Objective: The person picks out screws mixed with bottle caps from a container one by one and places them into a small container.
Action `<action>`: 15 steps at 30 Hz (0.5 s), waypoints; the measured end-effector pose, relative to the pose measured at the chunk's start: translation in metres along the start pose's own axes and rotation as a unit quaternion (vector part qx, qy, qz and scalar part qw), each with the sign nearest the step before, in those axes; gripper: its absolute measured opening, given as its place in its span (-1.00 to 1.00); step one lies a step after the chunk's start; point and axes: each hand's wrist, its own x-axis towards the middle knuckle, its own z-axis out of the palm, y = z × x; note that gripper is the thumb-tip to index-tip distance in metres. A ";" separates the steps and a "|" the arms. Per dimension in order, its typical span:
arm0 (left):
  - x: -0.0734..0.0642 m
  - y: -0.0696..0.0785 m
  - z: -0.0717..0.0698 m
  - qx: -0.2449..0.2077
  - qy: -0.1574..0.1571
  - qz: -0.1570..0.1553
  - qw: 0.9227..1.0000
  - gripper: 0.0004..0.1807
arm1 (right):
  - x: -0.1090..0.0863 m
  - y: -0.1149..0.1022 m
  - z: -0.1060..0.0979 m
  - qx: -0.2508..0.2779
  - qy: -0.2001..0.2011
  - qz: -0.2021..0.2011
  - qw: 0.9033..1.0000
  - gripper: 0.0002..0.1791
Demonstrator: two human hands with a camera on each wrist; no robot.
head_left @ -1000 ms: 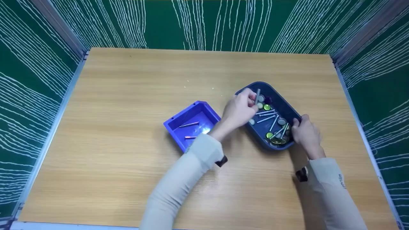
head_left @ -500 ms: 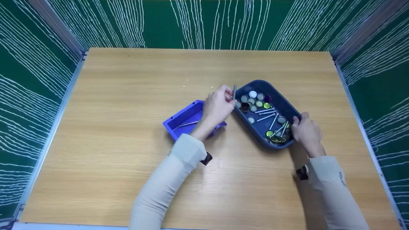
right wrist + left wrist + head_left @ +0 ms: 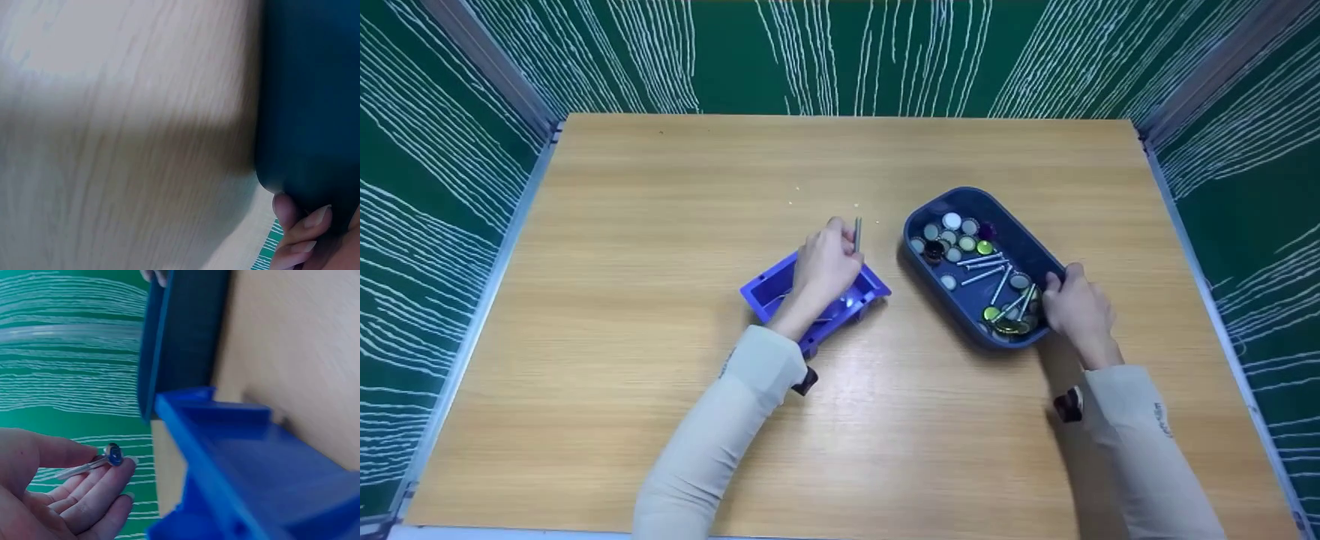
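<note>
My left hand is above the small blue bin, pinching a silver bolt between thumb and fingers. In the left wrist view the round head of the bolt shows beyond the fingertips, its shank lying back towards the palm. That hand and wrist cover much of the bin's inside. My right hand grips the near right rim of the dark blue tray. In the right wrist view its curled fingers are at the tray's corner. Inside the tray lie several silver bolts and bottle caps.
Both containers stand on a wooden table, a gap between them. Tiny pale crumbs lie behind the bin. Green panels with white streaks border the table at the back and sides.
My left hand has carried the bolt leftward from above the tray to above the blue bin. The right hand has kept its grip on the tray.
</note>
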 end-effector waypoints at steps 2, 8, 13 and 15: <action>-0.001 -0.008 0.003 0.020 -0.003 -0.009 1.000 -0.82 | 0.000 0.000 0.000 0.001 -0.005 0.003 1.000 -0.38; -0.006 -0.030 0.014 0.058 -0.015 -0.028 0.998 -0.89 | 0.000 -0.001 0.000 0.004 -0.009 0.003 1.000 -0.38; -0.008 -0.041 0.017 0.072 -0.029 -0.047 0.996 -0.89 | 0.000 -0.002 0.000 0.004 -0.004 0.000 1.000 -0.40; -0.008 -0.043 0.018 0.073 -0.037 -0.053 0.995 -0.89 | 0.000 -0.002 0.000 0.005 -0.005 0.001 1.000 -0.40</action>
